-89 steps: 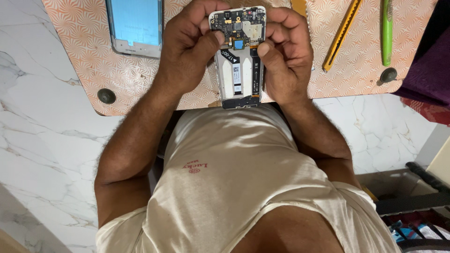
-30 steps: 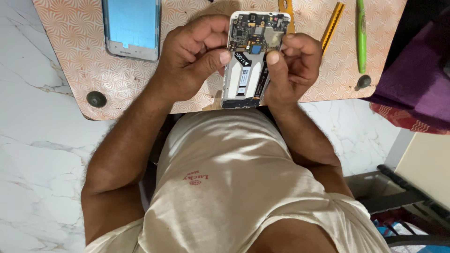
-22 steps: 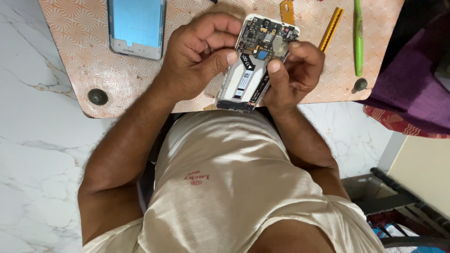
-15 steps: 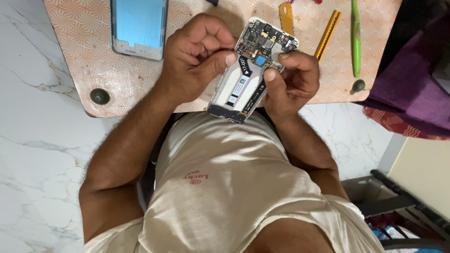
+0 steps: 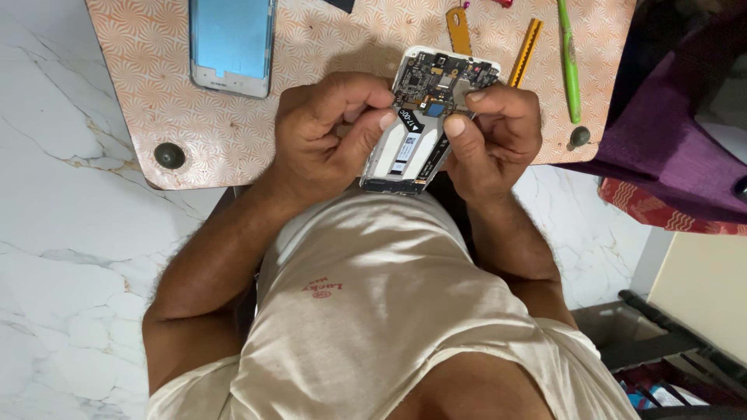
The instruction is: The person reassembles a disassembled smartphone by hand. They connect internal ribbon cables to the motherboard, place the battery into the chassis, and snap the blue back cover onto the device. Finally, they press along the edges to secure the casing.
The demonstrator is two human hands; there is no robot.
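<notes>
- The left hand grips the left side of an opened phone, its fingers curled and the thumb tip pressed on the phone's inner face.
- The right hand clasps the phone's right side, fingers closed over the upper edge and the thumb lying on the middle of the body.
- The phone has its back off, showing a dark circuit board at the top end and a pale panel with a black strip below; it is held tilted, above the near edge of the counter.
- A phone screen frame lies flat near the counter's far left.
- A yellow ruler, an orange tool and a green pen lie towards the counter's right edge.
- A purple cloth sits just past that edge.
</notes>
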